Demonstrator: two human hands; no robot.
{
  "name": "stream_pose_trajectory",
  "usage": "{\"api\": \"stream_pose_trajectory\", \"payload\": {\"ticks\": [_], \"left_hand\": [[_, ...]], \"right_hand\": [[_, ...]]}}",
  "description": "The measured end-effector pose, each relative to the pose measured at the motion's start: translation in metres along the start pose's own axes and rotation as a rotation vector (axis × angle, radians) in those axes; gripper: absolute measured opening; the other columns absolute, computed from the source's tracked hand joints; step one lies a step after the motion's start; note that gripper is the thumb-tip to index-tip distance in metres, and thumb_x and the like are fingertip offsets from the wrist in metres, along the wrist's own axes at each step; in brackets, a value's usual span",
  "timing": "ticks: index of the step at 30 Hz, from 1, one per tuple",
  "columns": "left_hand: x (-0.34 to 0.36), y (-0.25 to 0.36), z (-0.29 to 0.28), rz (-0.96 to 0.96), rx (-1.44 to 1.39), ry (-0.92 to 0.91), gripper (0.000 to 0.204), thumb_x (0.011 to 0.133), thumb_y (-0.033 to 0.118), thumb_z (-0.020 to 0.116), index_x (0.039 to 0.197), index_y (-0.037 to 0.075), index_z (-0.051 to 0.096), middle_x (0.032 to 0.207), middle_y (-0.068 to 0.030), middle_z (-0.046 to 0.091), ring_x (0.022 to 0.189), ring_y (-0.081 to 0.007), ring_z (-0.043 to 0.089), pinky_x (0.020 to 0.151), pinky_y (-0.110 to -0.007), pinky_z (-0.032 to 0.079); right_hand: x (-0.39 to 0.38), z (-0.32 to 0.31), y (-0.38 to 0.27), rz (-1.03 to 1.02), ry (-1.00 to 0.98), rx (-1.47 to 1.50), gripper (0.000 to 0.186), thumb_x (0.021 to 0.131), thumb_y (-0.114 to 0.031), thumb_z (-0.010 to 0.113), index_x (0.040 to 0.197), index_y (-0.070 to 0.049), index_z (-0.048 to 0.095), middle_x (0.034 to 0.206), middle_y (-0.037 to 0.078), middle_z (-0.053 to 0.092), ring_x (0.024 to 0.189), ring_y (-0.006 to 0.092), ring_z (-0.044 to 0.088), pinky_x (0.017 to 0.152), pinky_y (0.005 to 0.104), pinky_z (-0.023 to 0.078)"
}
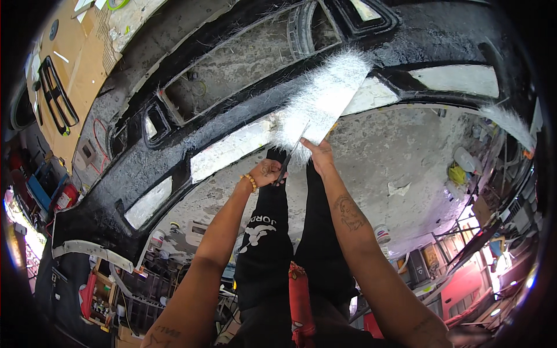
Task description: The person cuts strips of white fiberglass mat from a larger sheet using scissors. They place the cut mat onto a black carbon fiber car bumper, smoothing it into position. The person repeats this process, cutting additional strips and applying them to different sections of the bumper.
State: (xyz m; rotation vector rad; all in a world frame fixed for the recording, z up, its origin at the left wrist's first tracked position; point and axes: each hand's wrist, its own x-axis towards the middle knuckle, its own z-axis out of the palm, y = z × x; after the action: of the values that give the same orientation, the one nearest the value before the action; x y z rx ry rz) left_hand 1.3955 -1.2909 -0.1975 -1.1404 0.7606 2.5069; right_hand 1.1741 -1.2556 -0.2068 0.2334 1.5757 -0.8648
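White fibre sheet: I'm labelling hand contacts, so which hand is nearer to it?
Right. The right hand grips the white fibre sheet at its lower end; the left hand is off its lower left, holding the scissors.

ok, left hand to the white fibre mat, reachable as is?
Probably yes: the left hand holds scissors right at the near end of the white fibre mat, the right hand grips it, and nothing visible blocks the way.

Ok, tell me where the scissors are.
Near the head view's middle, the scissors are in the left hand, blades at the lower end of the white fibrous sheet.
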Motion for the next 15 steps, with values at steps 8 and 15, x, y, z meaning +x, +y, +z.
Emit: {"api": "stream_pose_trajectory", "payload": {"ticks": [8, 15], "left_hand": [[0.006, 0.020, 0.001, -0.013, 0.018, -0.013, 0.019, 0.083, 0.005, 0.056, 0.099, -0.004, 0.062, 0.090, -0.0111, 0.069, 0.074, -0.0191, 0.068, 0.062, -0.029, 0.055], [0.007, 0.010, 0.005, -0.099, 0.128, -0.010, 0.023, 0.083, 0.003, 0.058, 0.105, -0.003, 0.061, 0.094, -0.0122, 0.070, 0.078, -0.0207, 0.070, 0.065, -0.030, 0.058]], "right_hand": [[-0.002, -0.006, 0.005, 0.003, -0.007, -0.015, 0.041, 0.078, -0.003, 0.075, 0.115, 0.002, 0.060, 0.112, 0.010, 0.065, 0.100, 0.0179, 0.059, 0.088, 0.0293, 0.044], [0.001, -0.011, -0.014, 0.108, 0.006, 0.107, 0.037, 0.082, -0.006, 0.074, 0.115, 0.002, 0.060, 0.112, 0.010, 0.065, 0.100, 0.0197, 0.062, 0.084, 0.0316, 0.051]]}}
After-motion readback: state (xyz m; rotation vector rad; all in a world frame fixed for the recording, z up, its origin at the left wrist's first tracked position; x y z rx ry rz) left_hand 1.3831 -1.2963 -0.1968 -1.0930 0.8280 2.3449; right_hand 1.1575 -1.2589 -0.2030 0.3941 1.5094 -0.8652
